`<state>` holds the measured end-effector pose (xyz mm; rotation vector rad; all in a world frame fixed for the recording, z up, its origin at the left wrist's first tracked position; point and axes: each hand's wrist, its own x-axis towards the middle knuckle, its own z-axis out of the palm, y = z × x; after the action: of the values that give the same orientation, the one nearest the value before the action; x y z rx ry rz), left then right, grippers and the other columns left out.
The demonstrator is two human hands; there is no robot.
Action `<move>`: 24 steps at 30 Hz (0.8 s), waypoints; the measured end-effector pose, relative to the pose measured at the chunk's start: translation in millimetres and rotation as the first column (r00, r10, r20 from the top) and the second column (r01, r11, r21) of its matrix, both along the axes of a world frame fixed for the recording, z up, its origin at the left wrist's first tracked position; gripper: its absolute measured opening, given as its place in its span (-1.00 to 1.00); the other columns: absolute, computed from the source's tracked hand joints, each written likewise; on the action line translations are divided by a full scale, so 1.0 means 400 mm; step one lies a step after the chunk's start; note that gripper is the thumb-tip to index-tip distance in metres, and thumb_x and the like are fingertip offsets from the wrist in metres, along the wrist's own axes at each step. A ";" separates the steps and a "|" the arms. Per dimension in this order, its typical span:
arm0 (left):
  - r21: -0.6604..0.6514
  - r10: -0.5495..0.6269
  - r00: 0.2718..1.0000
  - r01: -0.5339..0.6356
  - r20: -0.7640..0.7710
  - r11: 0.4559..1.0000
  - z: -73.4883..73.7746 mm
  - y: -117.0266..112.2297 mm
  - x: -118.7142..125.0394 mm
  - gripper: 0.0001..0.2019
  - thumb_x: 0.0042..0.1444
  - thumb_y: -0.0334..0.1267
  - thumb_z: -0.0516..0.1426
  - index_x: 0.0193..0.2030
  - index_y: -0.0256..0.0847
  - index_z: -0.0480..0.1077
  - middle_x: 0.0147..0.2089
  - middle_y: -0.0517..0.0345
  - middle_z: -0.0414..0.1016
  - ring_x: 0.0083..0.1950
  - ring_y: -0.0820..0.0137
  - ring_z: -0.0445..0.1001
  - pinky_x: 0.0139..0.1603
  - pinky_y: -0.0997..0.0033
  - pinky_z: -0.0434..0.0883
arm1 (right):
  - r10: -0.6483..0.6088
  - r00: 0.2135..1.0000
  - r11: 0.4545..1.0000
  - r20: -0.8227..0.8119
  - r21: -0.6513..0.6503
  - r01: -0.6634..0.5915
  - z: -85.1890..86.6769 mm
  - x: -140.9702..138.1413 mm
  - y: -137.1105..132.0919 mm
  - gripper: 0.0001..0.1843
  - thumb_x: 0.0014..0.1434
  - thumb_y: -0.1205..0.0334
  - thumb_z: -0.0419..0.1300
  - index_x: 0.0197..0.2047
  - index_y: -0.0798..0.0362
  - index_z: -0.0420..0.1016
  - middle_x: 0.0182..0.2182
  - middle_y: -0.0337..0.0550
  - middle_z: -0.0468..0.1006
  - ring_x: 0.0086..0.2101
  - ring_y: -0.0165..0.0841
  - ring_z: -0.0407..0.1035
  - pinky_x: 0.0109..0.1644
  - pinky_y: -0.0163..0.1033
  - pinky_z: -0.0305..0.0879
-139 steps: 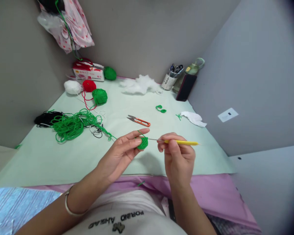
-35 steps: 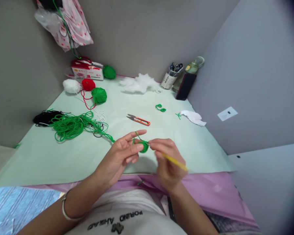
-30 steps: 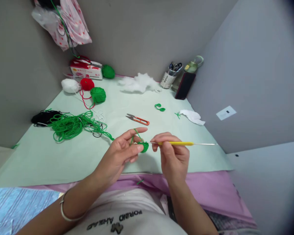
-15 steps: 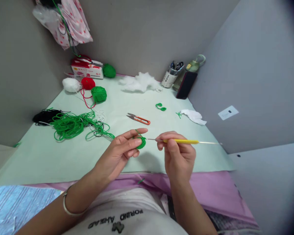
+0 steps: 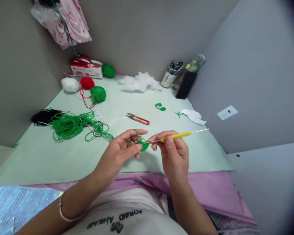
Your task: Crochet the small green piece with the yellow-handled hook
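Note:
My left hand [image 5: 122, 148] pinches a small round green crochet piece [image 5: 144, 146] between thumb and fingers, with green yarn running over its raised index finger. In my right hand [image 5: 175, 150] is a crochet hook [image 5: 177, 136] with a yellow handle, held like a pen. The hook's thin metal tip meets the upper edge of the crochet piece; whether it passes through a stitch cannot be made out. Orange thread snips [image 5: 138, 118] lie on the table just beyond my hands. A loose tangle of green yarn [image 5: 70, 125] spreads to the left.
White stuffing [image 5: 138, 82] sits at the back. Balls of white [image 5: 70, 85], red [image 5: 87, 83] and green yarn [image 5: 98, 94] stand back left near a box [image 5: 87, 70]. A pen cup [image 5: 168, 79], phone [image 5: 186, 85] and bottle [image 5: 192, 67] are back right. Black yarn [image 5: 44, 116] lies left.
My right hand has moved left, bringing the hook's tip from just beside the crochet piece onto it. The hook's back end has tilted up, and the crochet piece has turned slightly.

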<state>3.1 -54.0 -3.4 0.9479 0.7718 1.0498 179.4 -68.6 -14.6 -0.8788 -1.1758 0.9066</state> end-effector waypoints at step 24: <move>-0.132 -0.058 0.981 0.084 0.188 0.988 0.018 0.006 0.005 -0.66 0.08 -0.27 0.46 0.03 -0.13 0.70 -0.29 0.25 0.40 -0.48 0.61 0.13 -0.51 0.58 0.25 | -0.072 0.993 0.980 0.091 0.192 0.053 0.008 -0.007 -0.010 -0.81 0.46 0.23 0.22 -0.12 -0.09 0.71 -0.28 -0.14 0.69 -0.33 -0.32 0.52 -0.30 -0.17 0.49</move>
<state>5.2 -51.6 3.7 0.7430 0.6448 0.9920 176.5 -72.6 -11.4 -0.8081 -1.2891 0.6939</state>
